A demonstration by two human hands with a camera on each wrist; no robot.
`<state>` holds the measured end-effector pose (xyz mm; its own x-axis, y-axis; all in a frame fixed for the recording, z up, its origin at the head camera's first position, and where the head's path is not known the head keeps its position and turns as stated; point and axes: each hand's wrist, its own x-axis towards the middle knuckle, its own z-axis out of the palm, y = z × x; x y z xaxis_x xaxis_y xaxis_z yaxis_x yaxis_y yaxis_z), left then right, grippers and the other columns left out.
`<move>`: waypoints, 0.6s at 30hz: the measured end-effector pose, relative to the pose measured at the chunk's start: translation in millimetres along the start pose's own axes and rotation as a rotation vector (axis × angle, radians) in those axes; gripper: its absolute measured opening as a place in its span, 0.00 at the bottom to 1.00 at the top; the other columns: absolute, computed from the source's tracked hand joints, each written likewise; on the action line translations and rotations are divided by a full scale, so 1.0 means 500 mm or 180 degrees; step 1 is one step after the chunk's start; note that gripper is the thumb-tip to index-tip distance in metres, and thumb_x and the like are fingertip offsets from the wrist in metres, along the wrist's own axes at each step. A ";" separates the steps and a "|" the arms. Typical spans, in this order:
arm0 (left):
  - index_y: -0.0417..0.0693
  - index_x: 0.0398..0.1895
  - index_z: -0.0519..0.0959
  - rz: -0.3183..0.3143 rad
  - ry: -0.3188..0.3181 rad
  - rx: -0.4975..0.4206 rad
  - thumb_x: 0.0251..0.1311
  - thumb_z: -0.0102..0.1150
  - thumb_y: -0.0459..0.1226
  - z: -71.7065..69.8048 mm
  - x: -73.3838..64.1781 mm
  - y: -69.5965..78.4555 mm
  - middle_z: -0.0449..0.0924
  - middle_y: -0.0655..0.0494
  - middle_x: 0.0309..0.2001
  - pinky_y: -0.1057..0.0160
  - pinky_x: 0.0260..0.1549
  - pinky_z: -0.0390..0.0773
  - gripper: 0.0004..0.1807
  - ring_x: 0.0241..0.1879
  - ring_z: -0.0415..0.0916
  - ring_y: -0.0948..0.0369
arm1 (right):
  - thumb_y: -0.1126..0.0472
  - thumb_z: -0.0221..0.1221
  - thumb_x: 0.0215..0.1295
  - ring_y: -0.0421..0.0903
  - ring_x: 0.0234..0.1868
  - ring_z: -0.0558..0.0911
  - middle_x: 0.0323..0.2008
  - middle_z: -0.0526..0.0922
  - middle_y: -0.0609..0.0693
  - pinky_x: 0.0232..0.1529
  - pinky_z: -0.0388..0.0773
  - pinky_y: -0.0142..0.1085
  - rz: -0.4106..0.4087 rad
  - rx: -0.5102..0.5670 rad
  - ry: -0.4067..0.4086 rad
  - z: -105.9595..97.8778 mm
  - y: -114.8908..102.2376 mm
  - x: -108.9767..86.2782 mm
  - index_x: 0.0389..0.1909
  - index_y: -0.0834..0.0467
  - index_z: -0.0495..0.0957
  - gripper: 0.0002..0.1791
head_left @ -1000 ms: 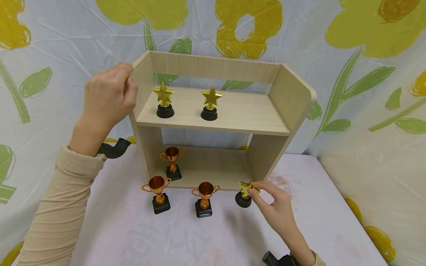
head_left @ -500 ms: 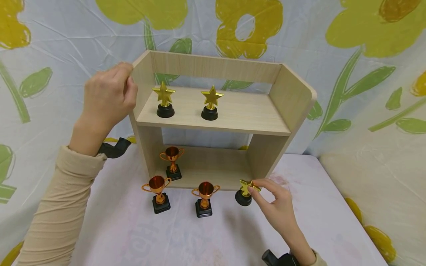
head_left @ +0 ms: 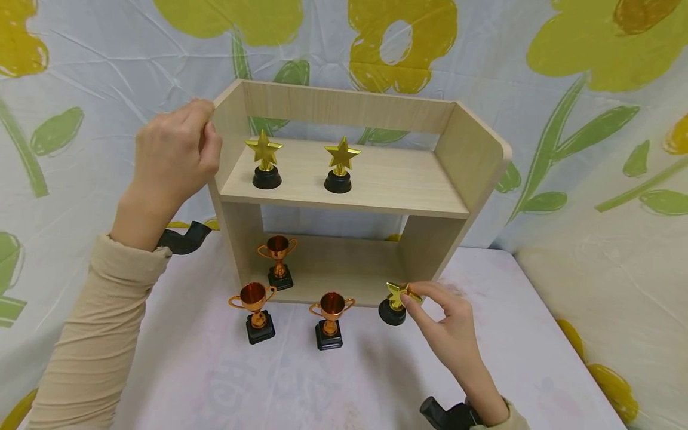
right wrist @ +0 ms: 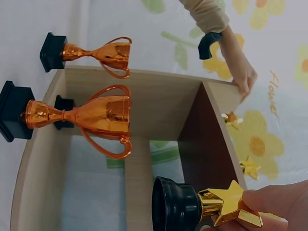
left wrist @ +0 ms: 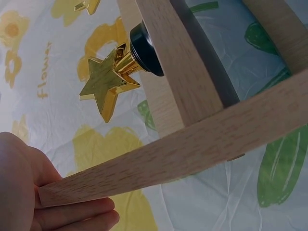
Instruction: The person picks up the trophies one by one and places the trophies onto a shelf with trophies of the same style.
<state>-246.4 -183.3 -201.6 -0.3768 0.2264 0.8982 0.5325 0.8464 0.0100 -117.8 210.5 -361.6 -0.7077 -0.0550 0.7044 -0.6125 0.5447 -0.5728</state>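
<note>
My left hand [head_left: 174, 146] grips the upper front edge of the left side panel of a pale wooden two-tier shelf [head_left: 403, 188]; in the left wrist view its fingers wrap the panel edge [left wrist: 120, 166]. My right hand [head_left: 451, 328] pinches a gold star trophy [head_left: 392, 312] by its star, between thumb and fingers. That trophy's round black base hangs just in front of the shelf's lower right, tilted a little. Seen from the right wrist, the black base [right wrist: 175, 204] points away from the fingers. Its shadow falls on the cloth, and the base looks raised off it.
Two gold star trophies [head_left: 264, 161] [head_left: 338, 164] stand on the upper tier, left and middle. One copper cup trophy [head_left: 278, 249] is inside the lower tier at left. Two more copper cups [head_left: 254, 297] [head_left: 332, 306] stand on the white cloth [head_left: 279, 388] before the shelf.
The right hand has raised the gold star trophy slightly, toward the shelf. My left hand keeps its grip on the side panel, and the other trophies stay put.
</note>
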 end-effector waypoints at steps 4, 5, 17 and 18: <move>0.33 0.36 0.76 -0.0013 -0.0003 -0.0007 0.62 0.40 0.33 0.001 -0.001 0.000 0.84 0.40 0.40 0.43 0.21 0.69 0.13 0.20 0.70 0.39 | 0.75 0.71 0.48 0.40 0.38 0.80 0.35 0.87 0.50 0.44 0.68 0.29 0.0082 -0.0068 0.0010 -0.001 -0.007 0.004 0.37 0.58 0.87 0.15; 0.33 0.36 0.76 -0.0014 -0.0005 -0.0007 0.62 0.40 0.33 0.001 -0.002 0.000 0.84 0.40 0.40 0.43 0.21 0.69 0.14 0.21 0.70 0.39 | 0.75 0.71 0.49 0.39 0.38 0.80 0.35 0.87 0.49 0.44 0.68 0.30 0.0113 -0.0078 0.0008 -0.001 -0.010 0.005 0.37 0.57 0.87 0.15; 0.33 0.36 0.76 0.0009 0.0021 -0.0004 0.63 0.40 0.32 0.002 -0.004 -0.003 0.84 0.40 0.39 0.44 0.20 0.68 0.13 0.19 0.69 0.40 | 0.76 0.68 0.52 0.38 0.39 0.81 0.36 0.87 0.51 0.45 0.73 0.26 0.0189 0.0049 -0.0013 -0.006 -0.021 0.017 0.39 0.59 0.86 0.14; 0.33 0.36 0.76 0.0009 0.0021 -0.0005 0.63 0.40 0.32 0.002 -0.004 -0.003 0.84 0.40 0.39 0.43 0.20 0.68 0.13 0.19 0.69 0.40 | 0.76 0.68 0.52 0.37 0.39 0.81 0.37 0.87 0.51 0.46 0.73 0.26 0.0187 0.0049 -0.0015 -0.006 -0.021 0.018 0.39 0.59 0.86 0.14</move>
<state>-247.0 -184.6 -203.7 -0.3703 0.2256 0.9011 0.5348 0.8450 0.0082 -116.5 206.9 -347.9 -0.7442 -0.0273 0.6674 -0.5752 0.5341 -0.6196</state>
